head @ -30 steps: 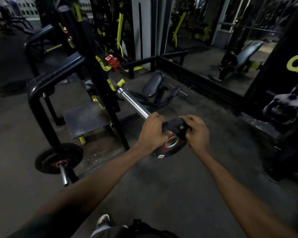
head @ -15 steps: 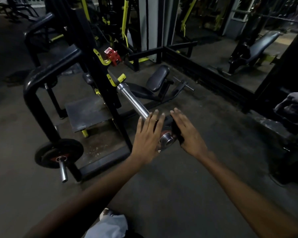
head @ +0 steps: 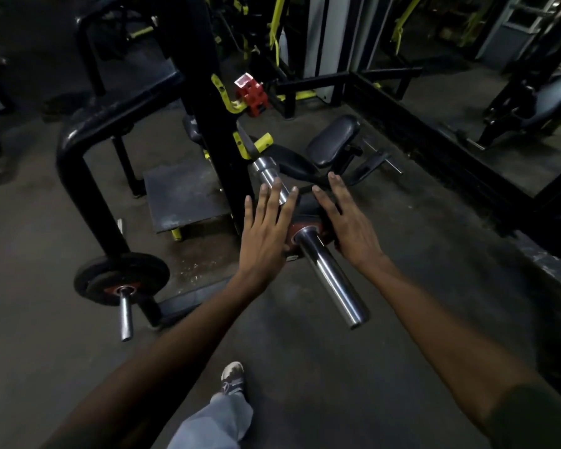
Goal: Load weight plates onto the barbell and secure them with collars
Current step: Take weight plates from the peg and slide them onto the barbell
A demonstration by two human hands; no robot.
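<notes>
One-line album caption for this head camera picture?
Both hands, left and right, press flat against a weight plate on the barbell sleeve.

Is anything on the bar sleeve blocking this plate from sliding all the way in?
Nothing visible. The bare sleeve runs clear from the plate, pressed between the left hand and right hand, to the collar near the rack.

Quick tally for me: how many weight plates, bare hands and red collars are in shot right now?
Weight plates: 2, one on the barbell sleeve between the hands, one on the low storage peg
Bare hands: 2, left hand, right hand, both flat against the plate
Red collars: 1, on the rack upright
Total: 5
</notes>
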